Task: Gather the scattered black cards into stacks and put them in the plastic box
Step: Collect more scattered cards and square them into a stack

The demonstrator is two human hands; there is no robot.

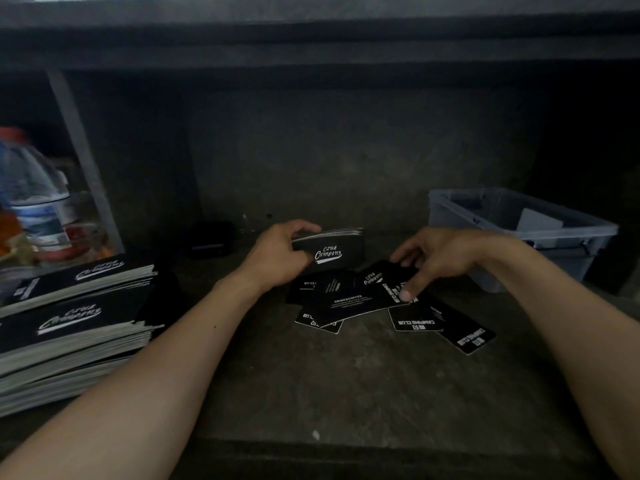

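Note:
My left hand (277, 256) grips a stack of black cards (332, 251) with white "Club Camping" print, held just above the dark shelf surface. Below it, several loose black cards (349, 303) lie scattered and overlapping on the surface. My right hand (438, 259) hovers over the right side of that pile with fingers spread, and one fingertip presses down on a loose card (394, 289). The translucent plastic box (502, 216) stands at the right, behind my right forearm, with something pale inside it.
Two tall piles of black cards (72, 313) with white edges sit at the left edge. Behind them are a water bottle (34, 195) and other clutter. A small dark object (211, 240) lies near the back wall. A concrete ledge runs overhead.

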